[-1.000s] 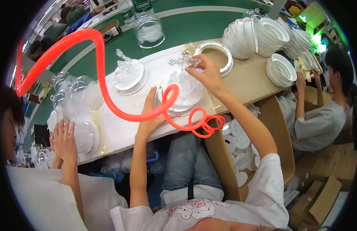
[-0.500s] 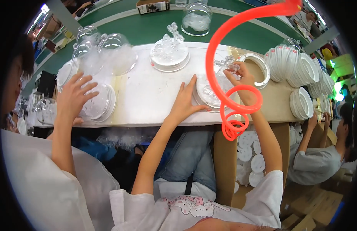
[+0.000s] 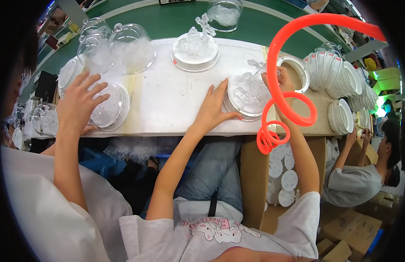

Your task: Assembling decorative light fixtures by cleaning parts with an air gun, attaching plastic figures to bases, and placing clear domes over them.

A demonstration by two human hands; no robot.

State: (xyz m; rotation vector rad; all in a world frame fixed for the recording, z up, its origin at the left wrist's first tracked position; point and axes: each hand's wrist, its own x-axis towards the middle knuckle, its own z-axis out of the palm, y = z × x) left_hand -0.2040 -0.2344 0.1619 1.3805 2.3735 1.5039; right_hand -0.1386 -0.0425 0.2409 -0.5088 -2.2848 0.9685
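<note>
In the head view, the left hand [image 3: 215, 107] lay flat with fingers spread on the white table [image 3: 167, 100], its fingertips touching the rim of a round clear tray [image 3: 248, 94] at its 3 o'clock. That tray held clear plastic figurine parts. The right hand [image 3: 278, 83], at the tray's 3 o'clock, pinched a clear piece [image 3: 258, 66] above it. At 11 o'clock, another round base [image 3: 195, 50] carried a clear cross-shaped ornament. A coiled orange hose [image 3: 289, 100] hung across the right hand.
</note>
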